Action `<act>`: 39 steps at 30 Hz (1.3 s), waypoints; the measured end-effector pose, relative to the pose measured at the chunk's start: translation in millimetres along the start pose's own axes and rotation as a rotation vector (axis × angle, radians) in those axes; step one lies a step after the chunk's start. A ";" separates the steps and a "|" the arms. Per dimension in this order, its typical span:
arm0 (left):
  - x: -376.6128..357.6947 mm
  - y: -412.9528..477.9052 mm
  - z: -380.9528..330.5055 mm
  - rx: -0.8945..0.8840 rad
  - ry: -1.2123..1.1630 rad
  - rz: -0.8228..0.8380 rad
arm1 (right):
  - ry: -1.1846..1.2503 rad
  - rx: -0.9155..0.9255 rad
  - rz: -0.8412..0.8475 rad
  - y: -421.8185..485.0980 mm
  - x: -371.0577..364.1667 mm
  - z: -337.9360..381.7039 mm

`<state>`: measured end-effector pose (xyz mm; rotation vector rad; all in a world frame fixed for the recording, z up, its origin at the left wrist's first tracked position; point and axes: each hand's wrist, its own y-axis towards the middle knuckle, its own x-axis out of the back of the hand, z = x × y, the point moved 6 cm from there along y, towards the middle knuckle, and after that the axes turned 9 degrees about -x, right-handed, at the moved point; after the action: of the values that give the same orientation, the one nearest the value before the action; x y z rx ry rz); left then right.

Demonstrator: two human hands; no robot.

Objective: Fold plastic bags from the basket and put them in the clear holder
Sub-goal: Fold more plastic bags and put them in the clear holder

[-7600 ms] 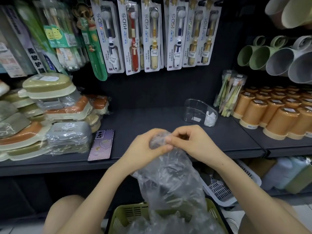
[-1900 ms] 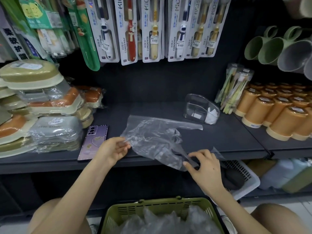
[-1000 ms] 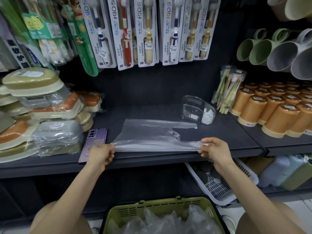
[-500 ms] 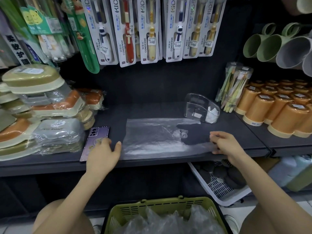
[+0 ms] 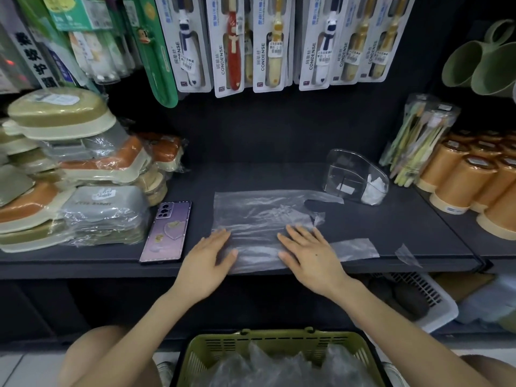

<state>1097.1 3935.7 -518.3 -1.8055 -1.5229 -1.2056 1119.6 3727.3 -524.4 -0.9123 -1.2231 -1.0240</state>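
A clear plastic bag lies spread flat on the dark shelf, its handles pointing right. My left hand rests flat on the bag's near left part, fingers straight. My right hand presses flat on its near right part, fingers spread. The clear holder stands at the back right of the shelf with a folded white bag inside. The green basket sits below me, filled with crumpled clear bags.
A purple phone lies left of the bag. Wrapped soap boxes are stacked at the left. Orange cups and a pack of toothbrushes stand at the right. A white basket sits under the shelf.
The bag was pulled from the basket, stretched between both hands and laid on the shelf. Both hands let go of its edges and moved inward, now pressing flat on it.
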 end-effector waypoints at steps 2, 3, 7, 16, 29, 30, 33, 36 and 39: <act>15.6 9.3 2.2 0.017 -0.053 -0.156 | 0.023 0.013 -0.123 1.9 13.2 4.4; 20.9 18.3 2.1 0.005 -0.023 -0.199 | 0.023 0.014 -0.213 6.1 19.4 7.9; 16.4 67.7 -5.0 -0.087 0.161 -0.110 | 0.097 -0.025 -0.352 38.8 30.7 29.5; -27.3 115.8 29.9 0.030 0.378 0.203 | -0.098 -0.127 0.092 123.7 -3.4 23.5; 0.9 84.2 5.2 -0.110 0.137 0.102 | -0.014 -0.012 -0.173 23.5 19.9 10.6; -2.7 70.6 -6.2 -0.172 0.170 0.130 | -0.016 0.037 -0.189 13.0 12.6 21.9; -23.2 33.0 -18.5 -0.254 0.254 0.241 | -0.058 0.112 -0.172 -5.4 -9.5 31.4; -30.7 21.9 -12.8 -0.257 0.289 0.251 | -0.085 0.076 -0.156 -14.7 -12.9 7.8; -33.9 26.1 -10.6 -0.238 0.292 0.285 | -0.114 0.071 -0.155 -25.9 -8.8 -16.1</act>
<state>1118.9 3902.6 -537.5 -1.8199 -0.9591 -1.4752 1099.1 3705.5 -534.9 -0.8402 -1.4349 -1.0547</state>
